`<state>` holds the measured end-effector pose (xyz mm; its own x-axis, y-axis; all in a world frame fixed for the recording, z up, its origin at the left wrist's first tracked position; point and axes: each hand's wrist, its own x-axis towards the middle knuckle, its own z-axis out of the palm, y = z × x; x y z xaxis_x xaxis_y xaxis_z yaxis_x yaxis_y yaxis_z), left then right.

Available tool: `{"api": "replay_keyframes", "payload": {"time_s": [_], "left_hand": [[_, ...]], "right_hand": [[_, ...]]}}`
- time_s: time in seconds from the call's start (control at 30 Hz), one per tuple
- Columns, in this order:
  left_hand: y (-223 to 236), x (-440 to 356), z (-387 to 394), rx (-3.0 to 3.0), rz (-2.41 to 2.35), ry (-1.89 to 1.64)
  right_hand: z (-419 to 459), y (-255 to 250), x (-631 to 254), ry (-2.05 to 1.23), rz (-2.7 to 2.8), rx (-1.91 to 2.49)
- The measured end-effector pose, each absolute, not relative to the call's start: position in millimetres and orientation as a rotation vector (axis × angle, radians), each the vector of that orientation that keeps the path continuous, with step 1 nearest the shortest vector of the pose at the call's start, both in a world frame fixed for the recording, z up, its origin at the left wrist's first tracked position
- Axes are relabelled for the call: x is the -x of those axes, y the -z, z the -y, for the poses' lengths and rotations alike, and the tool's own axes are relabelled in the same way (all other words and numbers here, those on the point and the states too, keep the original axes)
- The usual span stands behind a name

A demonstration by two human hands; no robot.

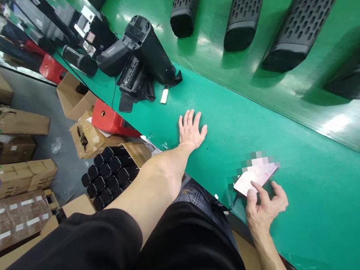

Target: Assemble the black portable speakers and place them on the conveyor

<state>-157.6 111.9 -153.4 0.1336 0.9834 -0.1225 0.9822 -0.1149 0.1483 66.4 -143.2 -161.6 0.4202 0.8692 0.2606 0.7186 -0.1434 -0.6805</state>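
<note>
My left hand [191,130] lies flat on the green table, fingers spread, holding nothing. My right hand [266,205] is over the near edge of a phone [245,184] with a bright screen, its index fingertip at the glass. I cannot tell whether that fingertip presses or hovers. Its fingers are apart and grip nothing. Part of the screen is blurred out, and a dark cable [235,200] runs from the phone's left end. Beyond my left hand, a small whitish tag [164,95] lies beside a standing black speaker-like housing [148,48].
Several black perforated housings [248,3] stand on the raised green surface [224,67] across from me. More black parts [132,76] crowd the table's far left. Below its edge are a red stool [111,119], a carton of black tubes [108,172] and stacked cartons [18,178].
</note>
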Motion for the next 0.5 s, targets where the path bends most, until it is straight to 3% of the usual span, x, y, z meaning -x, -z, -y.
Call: {"api": "replay_keyframes", "payload": {"time_s": [0.5], "left_hand": [[151.8,156.9,-112.6,-2.209,-1.949,0.029]], "right_hand": [[144.6,163.2,-66.8,-0.267,1.297,1.912]]}}
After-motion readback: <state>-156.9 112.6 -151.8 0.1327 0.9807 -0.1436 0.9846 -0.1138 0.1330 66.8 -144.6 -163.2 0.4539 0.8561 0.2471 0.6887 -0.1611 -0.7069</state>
